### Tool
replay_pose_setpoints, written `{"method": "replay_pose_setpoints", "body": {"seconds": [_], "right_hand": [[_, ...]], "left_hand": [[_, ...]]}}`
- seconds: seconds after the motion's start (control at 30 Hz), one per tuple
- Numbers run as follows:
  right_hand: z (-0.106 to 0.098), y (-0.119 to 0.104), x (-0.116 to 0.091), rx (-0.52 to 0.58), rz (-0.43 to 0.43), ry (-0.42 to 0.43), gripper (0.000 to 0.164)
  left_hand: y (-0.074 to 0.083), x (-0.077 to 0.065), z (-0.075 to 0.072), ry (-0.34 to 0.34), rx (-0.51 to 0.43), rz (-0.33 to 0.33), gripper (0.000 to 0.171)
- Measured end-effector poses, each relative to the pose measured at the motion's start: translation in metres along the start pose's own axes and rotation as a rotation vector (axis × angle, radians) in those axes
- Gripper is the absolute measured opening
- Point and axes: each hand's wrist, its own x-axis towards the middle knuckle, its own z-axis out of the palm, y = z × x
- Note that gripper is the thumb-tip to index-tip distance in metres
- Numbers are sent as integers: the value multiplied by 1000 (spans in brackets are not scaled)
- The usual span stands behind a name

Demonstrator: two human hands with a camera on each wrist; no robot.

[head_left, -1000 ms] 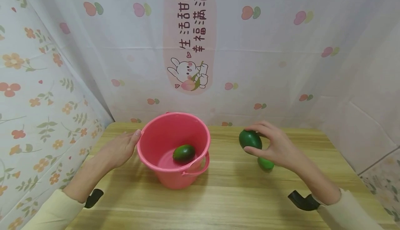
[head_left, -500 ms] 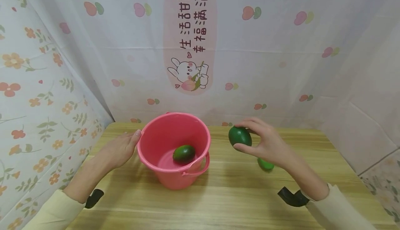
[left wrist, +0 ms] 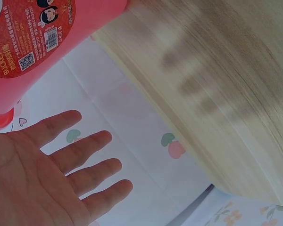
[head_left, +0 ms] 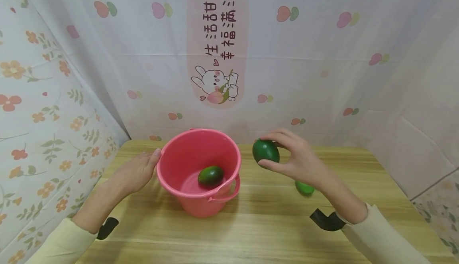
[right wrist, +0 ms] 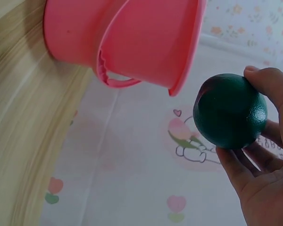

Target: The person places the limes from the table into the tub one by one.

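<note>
A pink bucket [head_left: 199, 136] stands upright on the table, its handle lowered on the right. My left hand [head_left: 138, 172] is at its left side, thumb at the rim; the left wrist view shows straight, spread fingers [left wrist: 92, 179]. Between thumb and fingertips, my right hand [head_left: 299, 158] holds a glossy dark green avocado-like fruit [head_left: 265, 151] in the air, right of the bucket. Inside the bucket lies a green oval fruit [head_left: 210, 176] with a darker side. A brighter green item [head_left: 305, 188] sits on the table, partly hidden by the right hand.
The wooden table [head_left: 272, 232] reaches back to a printed white curtain [head_left: 305, 68] with a rabbit and lettering. More floral cloth [head_left: 46, 136] hangs along the left side. A black band [head_left: 327, 220] shows at my right wrist, another [head_left: 107, 228] at my left.
My right hand has carried the dark green fruit leftward and slightly up, nearer the bucket, uncovering more of the table. My left hand and the bucket have stayed put.
</note>
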Motion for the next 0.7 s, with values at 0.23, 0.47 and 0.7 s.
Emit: {"method": "replay_pose_setpoints", "body": {"seconds": [0.23, 0.47, 0.7], "right_hand": [[5, -6, 9, 23, -27, 4, 57], [7, -9, 18, 42, -62, 19, 57], [9, -15, 26, 51, -60, 7, 57]], "left_hand": [[-1, 0, 0, 2, -1, 4, 68], [-1, -1, 0, -2, 0, 1, 68], [-2, 0, 1, 4, -12, 11, 68]]}}
